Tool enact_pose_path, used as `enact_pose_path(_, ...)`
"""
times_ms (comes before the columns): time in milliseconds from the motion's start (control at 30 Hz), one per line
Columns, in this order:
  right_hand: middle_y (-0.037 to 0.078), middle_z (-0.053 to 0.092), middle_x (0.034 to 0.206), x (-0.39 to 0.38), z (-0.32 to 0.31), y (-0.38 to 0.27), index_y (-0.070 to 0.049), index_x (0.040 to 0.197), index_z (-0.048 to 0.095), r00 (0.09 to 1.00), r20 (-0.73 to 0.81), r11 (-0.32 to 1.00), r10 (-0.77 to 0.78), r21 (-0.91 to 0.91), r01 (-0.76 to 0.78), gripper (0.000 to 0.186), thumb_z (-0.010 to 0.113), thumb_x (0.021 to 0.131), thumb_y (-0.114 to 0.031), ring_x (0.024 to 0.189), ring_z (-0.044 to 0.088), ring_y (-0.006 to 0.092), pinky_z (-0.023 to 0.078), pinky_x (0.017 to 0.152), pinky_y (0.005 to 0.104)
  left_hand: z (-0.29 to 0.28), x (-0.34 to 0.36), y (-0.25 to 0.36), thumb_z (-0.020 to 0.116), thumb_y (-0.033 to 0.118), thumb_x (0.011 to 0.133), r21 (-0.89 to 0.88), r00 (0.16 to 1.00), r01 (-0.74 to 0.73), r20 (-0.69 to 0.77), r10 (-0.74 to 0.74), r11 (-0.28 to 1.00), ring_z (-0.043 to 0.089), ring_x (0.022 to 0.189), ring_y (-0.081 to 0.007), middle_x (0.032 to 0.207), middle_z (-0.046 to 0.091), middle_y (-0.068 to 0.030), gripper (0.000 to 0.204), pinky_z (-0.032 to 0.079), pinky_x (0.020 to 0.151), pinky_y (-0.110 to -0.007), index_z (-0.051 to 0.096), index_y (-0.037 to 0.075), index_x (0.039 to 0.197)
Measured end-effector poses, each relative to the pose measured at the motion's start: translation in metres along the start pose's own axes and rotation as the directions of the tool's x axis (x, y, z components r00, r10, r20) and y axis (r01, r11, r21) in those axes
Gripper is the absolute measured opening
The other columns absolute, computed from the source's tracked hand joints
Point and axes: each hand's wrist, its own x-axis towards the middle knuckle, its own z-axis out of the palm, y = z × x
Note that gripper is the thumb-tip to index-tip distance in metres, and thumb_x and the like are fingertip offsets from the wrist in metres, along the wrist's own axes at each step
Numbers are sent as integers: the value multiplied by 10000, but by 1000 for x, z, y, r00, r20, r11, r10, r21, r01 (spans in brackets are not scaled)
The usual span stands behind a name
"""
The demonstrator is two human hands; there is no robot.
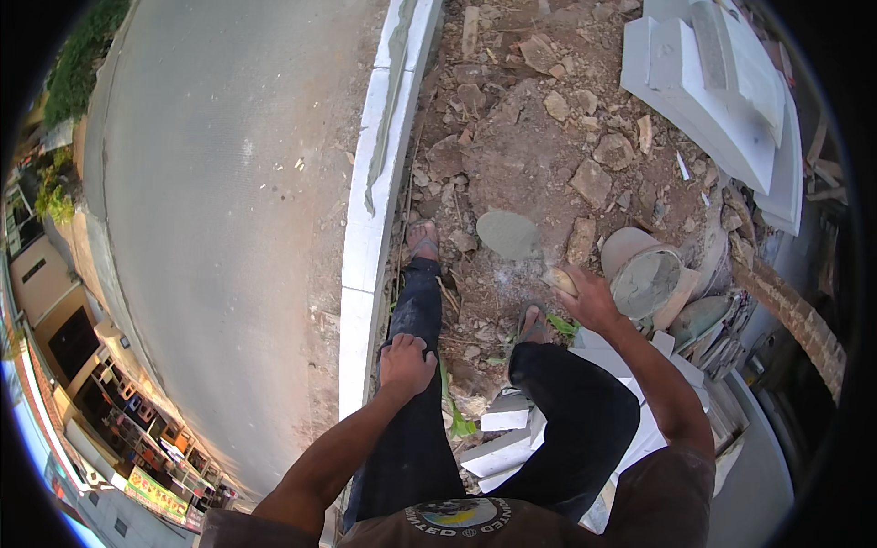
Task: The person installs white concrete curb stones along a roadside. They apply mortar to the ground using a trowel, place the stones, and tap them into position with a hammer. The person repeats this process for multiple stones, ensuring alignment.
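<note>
My right hand (589, 297) is closed around the light wooden handle of a trowel (508, 235). The trowel's rounded blade looks grey with mortar and sits low over the rubble ground, between my feet and ahead of them. Close to the right of that hand, a tilted bucket (645, 279) holds grey wet mortar. My left hand (407, 363) lies over my left knee, its fingers bent down across the dark trousers, with no tool visible in it. Left of my leg runs a row of white kerb blocks (365, 265), bearing a strip of grey mortar (388, 119) along its far part.
A paved road (219, 183) lies left of the kerb. Large white blocks (708, 100) are stacked at the far right. More white pieces (507, 447) lie under my right leg. Broken stones (592, 183) cover the soil, and a trunk-like pole (795, 320) slants at the right.
</note>
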Motion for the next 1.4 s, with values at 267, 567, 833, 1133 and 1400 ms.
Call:
enact_pose_path(267, 200, 696, 1033, -227, -28, 67, -62, 1281, 609, 726, -450, 780, 519, -96, -618, 430, 755, 911, -225, 937, 694, 432, 564, 802, 504, -8, 4, 7, 684, 291, 905, 46, 1000, 6, -29, -4, 999, 571, 1276, -305, 1196, 691, -122, 307, 430, 1099, -471, 734, 60, 1101)
enact_pose_path(567, 216, 697, 1165, -145, 43, 97, -41, 1262, 646, 547, -330, 565, 769, -48, -824, 441, 735, 914, -297, 1059, 694, 419, 555, 921, 521, -5, 10, 3, 699, 289, 900, 116, 998, -41, -44, 46, 992, 602, 1223, -321, 1155, 704, -120, 287, 491, 1037, -466, 743, 65, 1073)
enact_pose_path(833, 227, 696, 880, -91, 93, 62, 42, 1116, 655, 275, -627, 663, 729, 547, -511, 330, 751, 940, -220, 826, 673, 419, 524, 794, 477, -8, 8, 3, 702, 283, 900, 90, 998, -33, -48, 37, 995, 602, 1219, -320, 1165, 703, -125, 290, 480, 1048, -461, 740, 57, 1077)
enact_pose_path(1133, -9, 552, 734, -55, 88, 61, -70, 1098, 625, 191, -229, 221, 954, 973, 64, 276, 681, 1036, -333, 561, 524, 104, 422, 469, 270, -9, 7, 3, 692, 281, 909, 51, 999, -14, -38, 16, 999, 588, 1249, -315, 1189, 698, -127, 295, 455, 1076, -461, 738, 53, 1091)
enact_pose_path(1400, -5, 553, 725, -124, 74, 75, -100, 1029, 617, 276, -194, 210, 941, 977, -27, 264, 658, 1045, -360, 544, 541, 111, 460, 461, 287, -8, 5, 11, 672, 284, 916, -2, 999, 11, -31, -11, 1000, 572, 1271, -307, 1198, 694, -124, 304, 440, 1091, -462, 738, 50, 1099)
